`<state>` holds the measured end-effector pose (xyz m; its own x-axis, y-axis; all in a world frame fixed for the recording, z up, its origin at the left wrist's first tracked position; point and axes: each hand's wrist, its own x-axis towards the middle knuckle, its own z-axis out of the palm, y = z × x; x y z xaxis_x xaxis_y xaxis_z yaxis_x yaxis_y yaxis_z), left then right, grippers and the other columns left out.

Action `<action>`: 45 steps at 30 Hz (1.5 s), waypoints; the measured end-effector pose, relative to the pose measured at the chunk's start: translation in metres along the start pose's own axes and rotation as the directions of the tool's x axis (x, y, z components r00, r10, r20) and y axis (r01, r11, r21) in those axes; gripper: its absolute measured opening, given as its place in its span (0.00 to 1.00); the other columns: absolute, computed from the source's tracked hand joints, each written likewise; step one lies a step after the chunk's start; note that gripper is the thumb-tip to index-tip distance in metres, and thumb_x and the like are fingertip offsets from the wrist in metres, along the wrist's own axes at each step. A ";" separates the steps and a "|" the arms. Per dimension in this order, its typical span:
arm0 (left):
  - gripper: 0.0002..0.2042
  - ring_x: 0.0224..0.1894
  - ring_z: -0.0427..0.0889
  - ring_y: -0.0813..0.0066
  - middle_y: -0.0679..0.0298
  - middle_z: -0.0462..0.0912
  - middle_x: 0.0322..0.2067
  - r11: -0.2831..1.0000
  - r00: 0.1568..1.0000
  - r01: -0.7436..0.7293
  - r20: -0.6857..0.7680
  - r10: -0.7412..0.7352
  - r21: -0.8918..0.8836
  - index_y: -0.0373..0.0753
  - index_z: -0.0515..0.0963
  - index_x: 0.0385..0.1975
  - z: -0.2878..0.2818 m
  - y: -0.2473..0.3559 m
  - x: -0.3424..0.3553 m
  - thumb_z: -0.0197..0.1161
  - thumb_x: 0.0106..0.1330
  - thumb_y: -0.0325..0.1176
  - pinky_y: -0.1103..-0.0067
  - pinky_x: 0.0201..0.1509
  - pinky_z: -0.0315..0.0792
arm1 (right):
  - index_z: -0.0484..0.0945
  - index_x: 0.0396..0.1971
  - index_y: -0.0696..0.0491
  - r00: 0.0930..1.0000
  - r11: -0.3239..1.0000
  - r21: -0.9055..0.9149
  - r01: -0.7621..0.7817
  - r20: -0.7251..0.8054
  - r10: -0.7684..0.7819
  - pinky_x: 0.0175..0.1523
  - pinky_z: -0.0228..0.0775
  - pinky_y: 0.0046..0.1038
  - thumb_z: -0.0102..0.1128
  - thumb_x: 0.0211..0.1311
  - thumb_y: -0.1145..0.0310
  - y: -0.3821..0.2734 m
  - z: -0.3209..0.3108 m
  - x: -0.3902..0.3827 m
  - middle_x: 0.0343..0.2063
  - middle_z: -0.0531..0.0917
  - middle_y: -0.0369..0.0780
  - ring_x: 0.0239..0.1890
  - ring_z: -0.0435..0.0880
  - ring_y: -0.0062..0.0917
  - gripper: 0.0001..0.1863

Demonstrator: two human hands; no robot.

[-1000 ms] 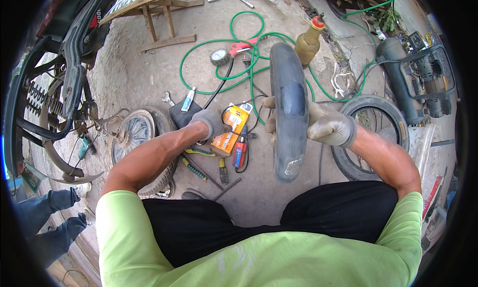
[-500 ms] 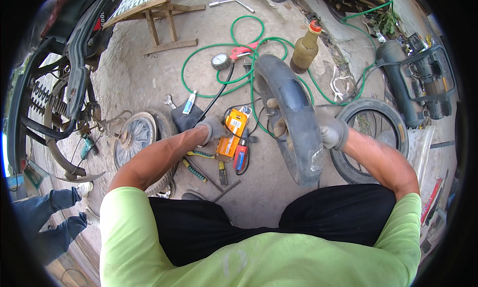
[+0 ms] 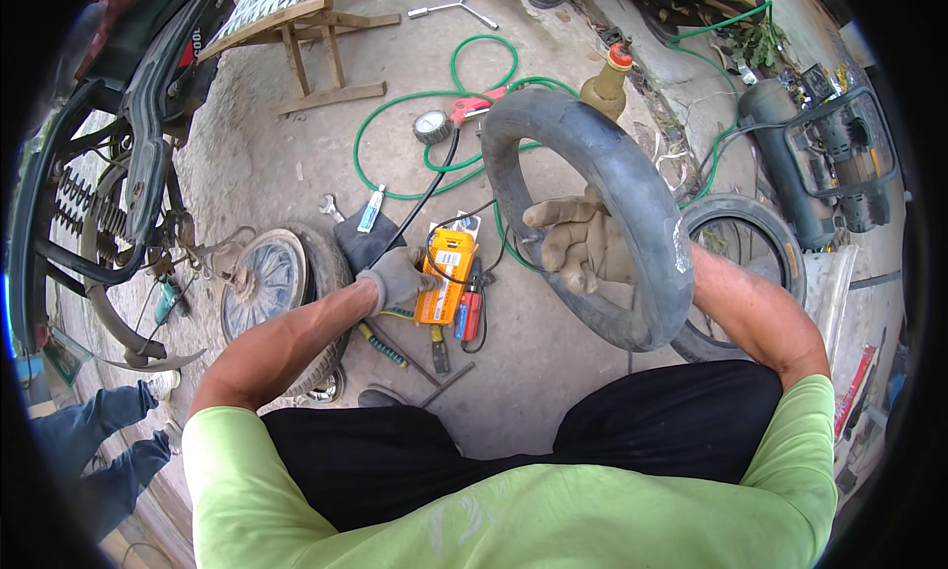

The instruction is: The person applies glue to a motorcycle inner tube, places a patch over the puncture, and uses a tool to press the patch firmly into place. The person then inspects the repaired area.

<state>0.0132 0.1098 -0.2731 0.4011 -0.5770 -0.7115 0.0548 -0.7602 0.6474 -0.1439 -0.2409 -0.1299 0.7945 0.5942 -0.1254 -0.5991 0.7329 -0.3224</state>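
A motorbike [image 3: 148, 149] stood well off to the left of both hands, and a green hose [image 3: 395, 98] lay looped on the ground beyond them. Next came a wheel [image 3: 265, 278], lying beside the left forearm, and a loose tyre [image 3: 788, 248], on the ground behind the right forearm. A black inner tube [image 3: 637, 199] hung ringed around the right hand [image 3: 578, 243], its right side across that wrist; the hand, gloved, had its palm up and fingers loosely curled, clasping nothing. A bottle [image 3: 603, 90] stood beyond that hand. The gloved left hand [image 3: 397, 278], well apart from the right, touched the edge of a yellow box [image 3: 444, 278]; whether it gripped it, I couldn't tell. Beyond the left hand lay a round gauge [image 3: 432, 126] and, nearer, a small squeeze tube [image 3: 371, 210].
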 end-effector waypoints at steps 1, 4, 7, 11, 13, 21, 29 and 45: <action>0.17 0.45 0.88 0.76 0.62 0.91 0.41 0.999 1.000 0.002 -0.024 -0.001 0.052 0.34 0.82 0.55 -0.002 -0.013 0.001 0.75 0.67 0.26 0.77 0.51 0.83 | 0.62 0.75 0.62 0.999 1.000 0.017 -0.022 0.028 0.022 0.42 0.91 0.33 0.52 0.81 0.46 0.000 0.000 0.004 0.52 0.84 0.60 0.40 0.93 0.42 0.38; 0.16 0.42 0.89 0.76 0.61 0.91 0.40 0.976 0.990 0.129 -0.039 -0.138 -0.177 0.33 0.83 0.53 0.004 0.012 -0.018 0.75 0.68 0.28 0.76 0.48 0.83 | 0.62 0.75 0.62 0.995 0.991 0.119 -0.067 0.077 0.058 0.43 0.92 0.33 0.50 0.81 0.44 0.003 -0.009 0.003 0.53 0.83 0.61 0.43 0.93 0.43 0.39; 0.14 0.39 0.88 0.76 0.61 0.91 0.39 0.960 0.982 0.139 -0.094 -0.166 -0.243 0.33 0.83 0.50 0.004 0.018 -0.033 0.75 0.68 0.28 0.76 0.46 0.83 | 0.62 0.74 0.64 0.992 0.984 0.153 -0.092 0.102 0.077 0.40 0.91 0.32 0.51 0.81 0.45 0.002 -0.010 0.003 0.52 0.83 0.60 0.44 0.93 0.41 0.39; 0.12 0.39 0.88 0.76 0.61 0.91 0.39 0.957 0.956 0.038 -0.269 -0.119 -0.287 0.33 0.83 0.49 0.005 0.008 -0.050 0.73 0.69 0.28 0.76 0.47 0.83 | 0.77 0.65 0.53 0.998 0.998 0.051 0.038 0.056 -0.041 0.34 0.91 0.31 0.51 0.82 0.51 0.005 -0.024 0.009 0.69 0.71 0.58 0.53 0.87 0.49 0.25; 0.11 0.40 0.88 0.76 0.61 0.91 0.40 0.950 0.936 -0.054 -0.347 -0.059 -0.307 0.33 0.83 0.48 0.003 0.002 -0.055 0.73 0.70 0.28 0.76 0.47 0.83 | 0.79 0.63 0.49 0.994 0.993 0.089 0.078 0.072 -0.084 0.33 0.90 0.30 0.51 0.83 0.53 0.009 -0.021 0.010 0.71 0.69 0.57 0.53 0.87 0.47 0.21; 0.13 0.41 0.85 0.80 0.59 0.90 0.38 0.957 0.896 -0.268 -0.393 0.207 -0.108 0.31 0.82 0.50 -0.012 0.074 -0.096 0.71 0.69 0.29 0.76 0.51 0.81 | 0.76 0.66 0.58 0.992 0.991 0.122 -0.055 0.121 0.040 0.34 0.86 0.28 0.47 0.81 0.40 0.005 -0.018 0.023 0.58 0.82 0.56 0.45 0.90 0.41 0.35; 0.17 0.40 0.81 0.83 0.63 0.84 0.38 0.932 0.927 -0.340 -0.211 0.309 -0.129 0.32 0.82 0.54 -0.006 0.114 -0.116 0.71 0.67 0.26 0.78 0.48 0.79 | 0.71 0.70 0.64 0.986 0.986 -0.029 0.163 -0.013 -0.164 0.49 0.87 0.40 0.41 0.79 0.32 -0.012 -0.026 0.034 0.53 0.86 0.57 0.50 0.91 0.45 0.46; 0.11 0.35 0.80 0.76 0.60 0.78 0.34 0.808 0.822 -0.436 -0.190 0.537 0.397 0.32 0.82 0.42 -0.021 0.136 -0.111 0.74 0.65 0.29 0.73 0.40 0.76 | 0.58 0.78 0.62 0.992 0.996 0.082 0.023 0.119 -0.032 0.58 0.84 0.46 0.33 0.83 0.37 -0.011 -0.031 0.035 0.69 0.74 0.57 0.59 0.86 0.51 0.44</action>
<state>-0.0046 0.0768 -0.0998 0.5330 -0.8258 -0.1846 -0.4935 -0.4806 0.7249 -0.1060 -0.2384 -0.1596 0.7959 0.6054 -0.0027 -0.5871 0.7707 -0.2475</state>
